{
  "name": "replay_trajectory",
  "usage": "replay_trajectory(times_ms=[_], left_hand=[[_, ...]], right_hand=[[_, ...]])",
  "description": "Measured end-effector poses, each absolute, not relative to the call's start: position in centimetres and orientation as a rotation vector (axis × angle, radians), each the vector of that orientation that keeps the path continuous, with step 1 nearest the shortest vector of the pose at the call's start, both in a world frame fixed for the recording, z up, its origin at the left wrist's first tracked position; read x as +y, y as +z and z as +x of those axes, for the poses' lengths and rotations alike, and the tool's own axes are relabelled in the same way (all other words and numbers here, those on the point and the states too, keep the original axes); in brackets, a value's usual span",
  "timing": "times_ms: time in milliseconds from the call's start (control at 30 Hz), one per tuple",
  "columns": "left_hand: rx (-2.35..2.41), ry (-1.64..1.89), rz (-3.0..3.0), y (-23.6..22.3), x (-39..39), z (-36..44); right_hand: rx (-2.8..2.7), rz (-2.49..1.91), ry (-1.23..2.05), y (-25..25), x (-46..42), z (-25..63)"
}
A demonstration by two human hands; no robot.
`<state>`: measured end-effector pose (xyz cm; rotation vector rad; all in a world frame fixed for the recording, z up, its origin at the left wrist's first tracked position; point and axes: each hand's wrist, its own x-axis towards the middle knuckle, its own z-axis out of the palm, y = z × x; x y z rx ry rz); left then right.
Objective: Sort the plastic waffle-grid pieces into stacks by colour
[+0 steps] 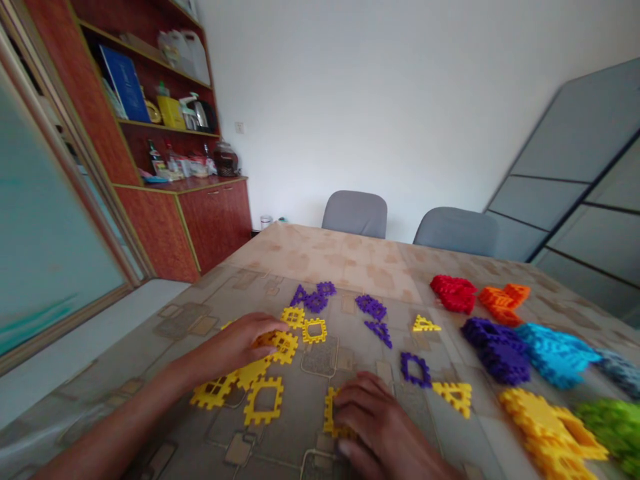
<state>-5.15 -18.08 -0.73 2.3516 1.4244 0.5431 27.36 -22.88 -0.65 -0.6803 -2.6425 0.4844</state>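
Yellow was the colour beneath both my hands. My left hand (pixel 245 339) lay palm-down, left of centre, over a run of yellow pieces (pixel 253 373) on the desk (pixel 345 253); its fingers reached forward and hid part of them. Whether they gripped a piece or only rested there, I could not tell. My right hand (pixel 375 417) was bent, fingers curled over a notched yellow piece (pixel 329 413) of which only the left part showed; I could not tell whether they had closed on it.

Between the hands, nearer the left, a square yellow frame (pixel 265 419) lay flat beside the run. A second yellow frame (pixel 315 341) lay just past the left fingertips.

Purple items: one cluster (pixel 316 303) at the far end of the yellow run; another group (pixel 371 307) to its right, with a purple triangle (pixel 379 332) just on the near side. A purple square frame (pixel 417 383) lay beyond my right hand, a yellow triangle (pixel 457 397) close by it, a smaller-looking triangle (pixel 426 325) farther back.

Right side, piles sorted by colour: red (pixel 453 293), orange (pixel 503 303), purple (pixel 497 350), light blue (pixel 557 353), grey (pixel 620 370), yellow (pixel 550 427), green (pixel 613 427).
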Motion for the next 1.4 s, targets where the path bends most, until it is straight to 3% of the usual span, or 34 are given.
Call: replay_trajectory(times_ms=[333, 900, 1400], left_hand=[[1.569, 0.618, 2.368, -0.9, -17.2, -5.3], [1.363, 0.536, 2.37, -0.4, -17.7, -5.5], [1.48, 0.386, 2.262, 0.0, -18.2, -10.5]], right_hand=[[-2.482, -0.994, 0.588, -0.3, -21.9, 29.2], [-2.739, -1.121, 0.652, 1.3, -22.6, 29.3], [-2.725, -1.137, 0.606, 1.1, -22.1, 29.1]])
